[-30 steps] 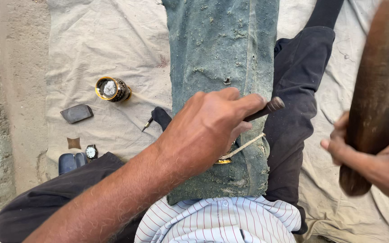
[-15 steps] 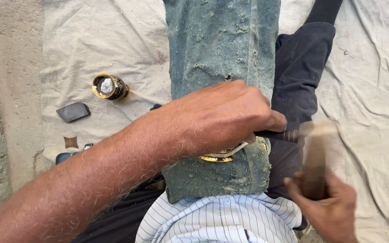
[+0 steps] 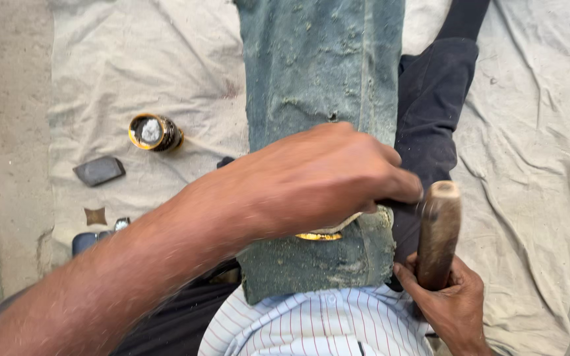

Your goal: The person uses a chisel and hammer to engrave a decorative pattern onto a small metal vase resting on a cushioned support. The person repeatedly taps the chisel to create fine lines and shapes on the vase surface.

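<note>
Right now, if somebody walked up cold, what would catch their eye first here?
Probably the left hand, pressed down in the middle on a grey-green slab that lies along the person's lap, with a glint of brass-coloured metal under the fingers. Next, the right hand at lower right gripping a wooden mallet. On the cloth to the left lies a small round tin.

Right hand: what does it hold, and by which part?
The right hand grips a wooden club by its lower end, fingers wrapped round it, the thicker end up beside the green slab.

Left hand (image 3: 324,181) fisted, knuckles up; right hand (image 3: 453,306) clenched low
</note>
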Available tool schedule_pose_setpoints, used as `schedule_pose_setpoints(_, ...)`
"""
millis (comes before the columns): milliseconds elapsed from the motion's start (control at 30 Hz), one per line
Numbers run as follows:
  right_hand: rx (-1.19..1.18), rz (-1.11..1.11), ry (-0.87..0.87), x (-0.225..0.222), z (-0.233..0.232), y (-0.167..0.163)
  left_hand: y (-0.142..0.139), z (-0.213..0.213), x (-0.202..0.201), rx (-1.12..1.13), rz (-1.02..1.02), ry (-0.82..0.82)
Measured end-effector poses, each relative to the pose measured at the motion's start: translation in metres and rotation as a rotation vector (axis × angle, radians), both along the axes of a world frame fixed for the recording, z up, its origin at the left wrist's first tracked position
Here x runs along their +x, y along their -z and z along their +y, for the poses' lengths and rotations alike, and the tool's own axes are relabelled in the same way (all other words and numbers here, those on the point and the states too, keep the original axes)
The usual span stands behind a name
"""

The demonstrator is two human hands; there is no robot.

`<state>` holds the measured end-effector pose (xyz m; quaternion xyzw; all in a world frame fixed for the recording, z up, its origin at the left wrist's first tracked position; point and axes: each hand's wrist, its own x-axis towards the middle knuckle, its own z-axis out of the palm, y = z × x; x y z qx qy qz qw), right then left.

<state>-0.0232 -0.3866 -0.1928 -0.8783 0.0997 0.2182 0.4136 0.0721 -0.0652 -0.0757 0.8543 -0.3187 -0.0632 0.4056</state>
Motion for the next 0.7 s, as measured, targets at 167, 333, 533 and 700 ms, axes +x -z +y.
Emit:
schedule_pose_setpoints(167, 0.362, 0.172, 0.078, 0.028, -0.004, 0.001, 0.004, 0.015, -0.034, -0.085, -0.013, -0.428)
schedule_pose_setpoints(333, 0.450, -0.177, -0.137, 0.063, -0.003, -0.039, 0.025, 0.006, -0.057, -0.273, 0.107, -0.665)
schedule_pose_setpoints(533, 0.067, -0.262, -0.404, 0.123, 0.003, -0.082, 0.025, -0.007, -0.061, -0.240, 0.060, -0.771)
schedule_pose_setpoints(700, -0.530, -0.097, -0.656, 0.177, 0.026, -0.105, 0.022, -0.009, -0.063, -0.158, 0.018, -0.758)
